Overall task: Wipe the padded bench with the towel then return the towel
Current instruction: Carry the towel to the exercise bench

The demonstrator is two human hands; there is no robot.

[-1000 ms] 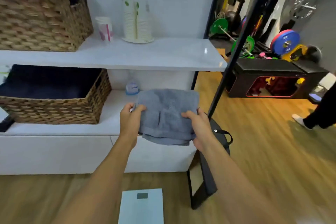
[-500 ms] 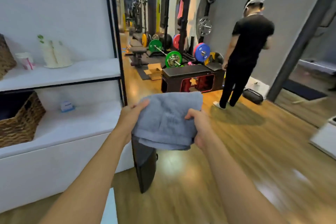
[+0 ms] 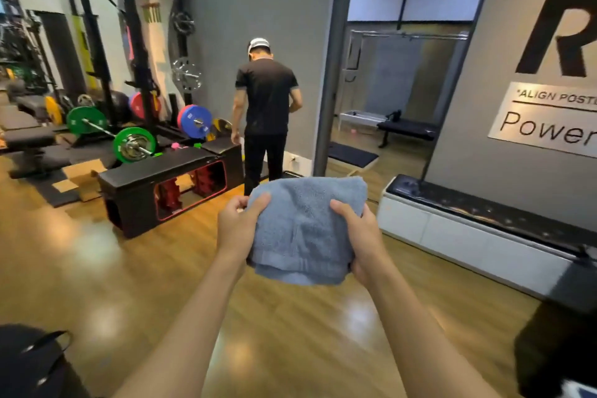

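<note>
**Folded towel in both hands, bench not yet reached**

You hold the blue-grey terry towel [image 3: 307,229] out in front of you at chest level, above the wood floor [image 3: 97,268]. It is folded into a thick pad of several layers. Your left hand [image 3: 237,229] has its grip clamped on the left edge, thumb on top and fingers beneath. Your right hand [image 3: 358,236] is clamped on the right edge the same way.

Judge the towel as light, soft and limp. It will sag and unfold wherever you let go, so keep the folded layers pinched together. It looks dry and grippy, unlikely to slip. For wiping, one hand spread flat over the pad's middle should press it evenly; the edge hold suits carrying only.

Two padded candidates show: the long black cushion on the white wall bench [image 3: 484,210] to your right, and the black padded box bench [image 3: 155,168] ahead to the left. I cannot tell which is meant. A person in black [image 3: 265,100] stands beside the box bench, so give room there.
</note>
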